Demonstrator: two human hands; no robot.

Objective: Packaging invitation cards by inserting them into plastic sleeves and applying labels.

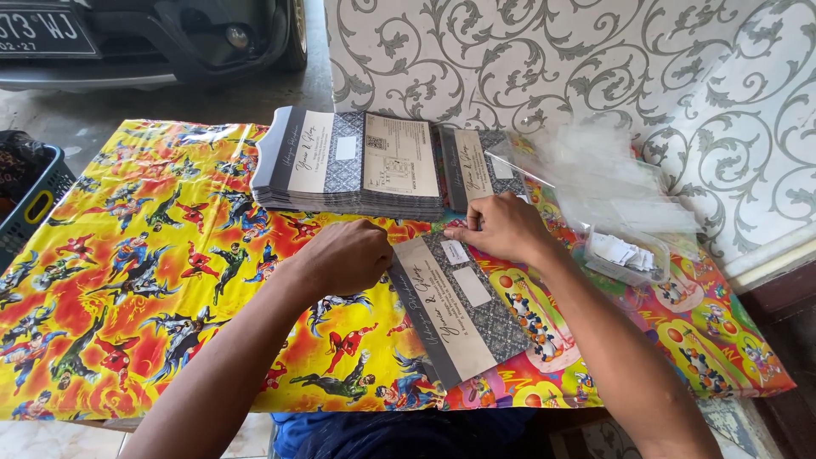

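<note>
Pressing a small white label (455, 251) onto the grey patterned face of one invitation card (463, 310), which lies tilted on the table (153, 255) near its front edge, atop a bright cartoon-print cover. Right hand (501, 228): fingers curled, fingertips down on the label at the card's top corner. Left hand (344, 255): loosely closed, resting against the card's left edge; grip itself hidden, cannot tell if it pinches anything. Just behind the hands, a thick stack of same cards (348, 166); a second smaller pile (480, 166) beside it. To the right, clear plastic sleeves (595, 170) and a small clear box of white labels (625, 255). Blue basket (34, 204) at far left.
</note>
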